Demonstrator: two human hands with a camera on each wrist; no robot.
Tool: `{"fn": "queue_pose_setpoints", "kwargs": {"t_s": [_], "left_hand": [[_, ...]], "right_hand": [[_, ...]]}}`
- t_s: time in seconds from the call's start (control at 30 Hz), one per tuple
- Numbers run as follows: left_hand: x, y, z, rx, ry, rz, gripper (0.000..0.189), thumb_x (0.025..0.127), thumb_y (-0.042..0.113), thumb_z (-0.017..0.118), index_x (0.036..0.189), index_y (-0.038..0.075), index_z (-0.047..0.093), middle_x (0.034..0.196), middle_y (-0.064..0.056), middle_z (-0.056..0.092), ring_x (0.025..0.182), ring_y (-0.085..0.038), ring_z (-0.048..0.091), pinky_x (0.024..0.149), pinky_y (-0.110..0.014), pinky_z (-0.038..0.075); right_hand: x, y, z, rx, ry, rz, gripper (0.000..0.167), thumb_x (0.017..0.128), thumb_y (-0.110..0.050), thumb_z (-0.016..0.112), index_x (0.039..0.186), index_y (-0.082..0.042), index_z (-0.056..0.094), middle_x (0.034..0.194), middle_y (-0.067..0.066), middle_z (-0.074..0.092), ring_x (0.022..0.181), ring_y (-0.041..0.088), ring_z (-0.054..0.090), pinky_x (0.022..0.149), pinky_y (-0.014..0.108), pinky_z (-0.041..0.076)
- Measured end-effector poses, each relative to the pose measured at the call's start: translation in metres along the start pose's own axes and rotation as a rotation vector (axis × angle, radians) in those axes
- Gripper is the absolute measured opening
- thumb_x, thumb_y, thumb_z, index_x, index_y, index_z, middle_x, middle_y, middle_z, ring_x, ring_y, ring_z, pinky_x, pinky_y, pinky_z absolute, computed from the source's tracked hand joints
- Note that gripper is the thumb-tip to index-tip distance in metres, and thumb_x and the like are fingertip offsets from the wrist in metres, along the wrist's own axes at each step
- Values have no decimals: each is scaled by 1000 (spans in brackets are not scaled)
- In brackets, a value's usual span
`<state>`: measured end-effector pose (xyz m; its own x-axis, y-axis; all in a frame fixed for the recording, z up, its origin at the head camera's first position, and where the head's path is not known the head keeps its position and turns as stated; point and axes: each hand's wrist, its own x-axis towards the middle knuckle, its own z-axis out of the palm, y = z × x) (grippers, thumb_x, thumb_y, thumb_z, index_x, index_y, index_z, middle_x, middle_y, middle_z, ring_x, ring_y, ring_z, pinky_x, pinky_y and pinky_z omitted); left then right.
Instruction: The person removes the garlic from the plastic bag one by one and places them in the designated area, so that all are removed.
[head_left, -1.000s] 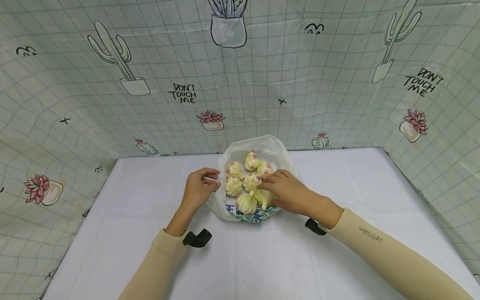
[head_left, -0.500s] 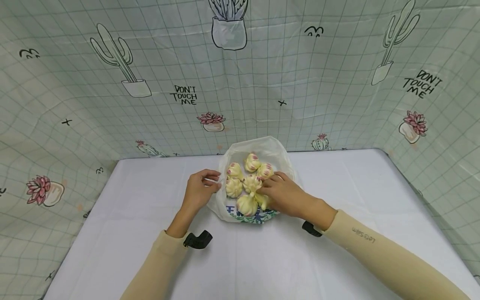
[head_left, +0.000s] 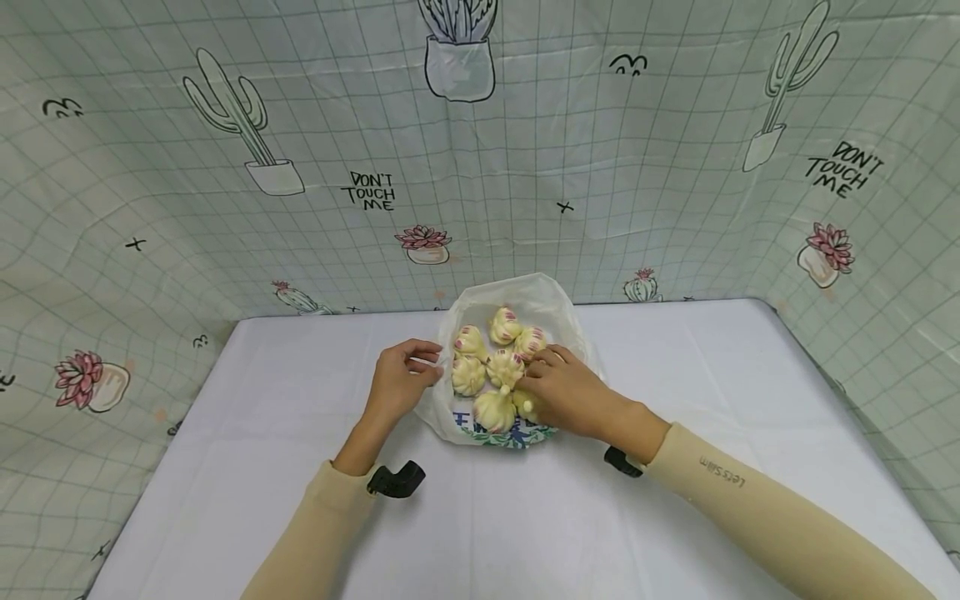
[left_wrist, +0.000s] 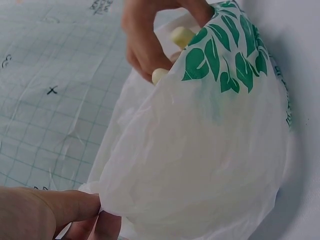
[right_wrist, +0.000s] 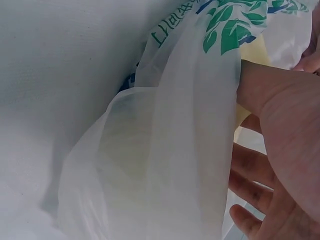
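Note:
A white plastic bag (head_left: 543, 293) with green leaf print stands open at the back middle of the table, with several garlic bulbs (head_left: 468, 375) in it. My left hand (head_left: 401, 377) pinches the bag's left edge between thumb and fingers, as the left wrist view shows. Inside the bag's right side, my right hand (head_left: 570, 387) holds a garlic bulb (head_left: 527, 405) at the lower right of the group. Its palm covers part of that bulb. From the right wrist, the bag's wall hides my thumb tip, and only a bit of yellow garlic (right_wrist: 244, 114) shows.
The table (head_left: 540, 533) has a white cloth over it. Behind it and at both sides hangs a grid-patterned curtain (head_left: 510, 167) with printed cacti. A black wrist mount (head_left: 397, 479) sits at my left cuff, another (head_left: 622, 461) at my right.
My right hand has shifted slightly left, and the garlic bulb under it shows less than before. My left hand keeps its place on the bag's edge.

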<state>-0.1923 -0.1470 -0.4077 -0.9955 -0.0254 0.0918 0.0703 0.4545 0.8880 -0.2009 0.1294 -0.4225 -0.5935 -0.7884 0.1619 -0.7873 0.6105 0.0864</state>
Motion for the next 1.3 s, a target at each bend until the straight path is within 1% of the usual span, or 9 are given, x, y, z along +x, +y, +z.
{"fn": "queue_pose_setpoints", "kwargs": {"t_s": [0.1, 0.23, 0.37, 0.5, 0.67, 0.9, 1.03, 1.17, 1.3], "left_hand": [[0, -1, 0, 2, -2, -5, 26, 92, -6, 75, 118, -5, 74, 111, -22, 72, 92, -32, 70, 68, -22, 50], [0, -1, 0, 8, 1, -4, 26, 92, -7, 75, 118, -5, 74, 111, -22, 72, 91, -32, 70, 67, -22, 50], [0, 0, 0, 13, 10, 3, 26, 92, -7, 75, 118, -5, 74, 110, -22, 73, 91, -32, 69, 67, -22, 50], [0, 0, 1, 17, 15, 5, 26, 92, -7, 75, 118, -5, 74, 110, -22, 73, 92, -33, 69, 68, -23, 51], [-1, 0, 1, 22, 18, 6, 26, 92, -6, 74, 117, -5, 75, 109, -22, 73, 92, -33, 70, 68, -25, 51], [-1, -3, 2, 26, 22, 6, 26, 92, -6, 74, 118, -5, 75, 109, -22, 73, 92, -33, 69, 69, -25, 53], [-1, -4, 2, 24, 25, 5, 25, 93, -6, 73, 118, -5, 75, 109, -21, 73, 91, -32, 69, 69, -24, 53], [-1, -4, 2, 18, 26, 4, 25, 93, -6, 73, 118, -4, 75, 109, -21, 73, 91, -31, 69, 68, -23, 52], [-1, -5, 3, 13, 24, 3, 25, 93, -6, 73, 118, -5, 74, 109, -22, 72, 92, -33, 69, 69, -24, 52]], "right_hand": [[0, 0, -2, -4, 16, 2, 46, 79, -26, 94, 119, -11, 76, 118, 9, 74, 121, 34, 62, 113, 51, 44], [0, 2, -7, -7, 47, 12, 49, 77, -28, 95, 119, -10, 76, 121, 11, 73, 121, 34, 62, 112, 50, 44], [0, 3, -16, 17, 73, 25, 51, 77, -28, 96, 120, -9, 76, 121, 10, 72, 119, 33, 62, 112, 50, 44], [-2, 6, -26, 39, 70, 47, 57, 77, -31, 96, 125, -9, 74, 121, 8, 71, 119, 32, 62, 113, 50, 44], [-7, 13, -39, 66, 110, 71, 56, 77, -27, 97, 126, -10, 74, 119, 8, 71, 118, 33, 63, 110, 51, 46], [-19, 28, -56, 123, 198, 115, 52, 77, -18, 96, 123, -7, 74, 115, 10, 71, 117, 37, 63, 108, 54, 47], [-27, 40, -63, 130, 234, 145, 51, 77, -16, 96, 123, -6, 74, 114, 11, 71, 116, 39, 63, 106, 56, 47], [-37, 53, -66, 135, 256, 192, 51, 77, -14, 95, 123, -7, 74, 116, 12, 71, 115, 39, 63, 104, 59, 47], [-45, 66, -67, 134, 291, 226, 51, 74, -10, 96, 120, -7, 74, 115, 13, 72, 112, 41, 64, 97, 61, 49]]}}
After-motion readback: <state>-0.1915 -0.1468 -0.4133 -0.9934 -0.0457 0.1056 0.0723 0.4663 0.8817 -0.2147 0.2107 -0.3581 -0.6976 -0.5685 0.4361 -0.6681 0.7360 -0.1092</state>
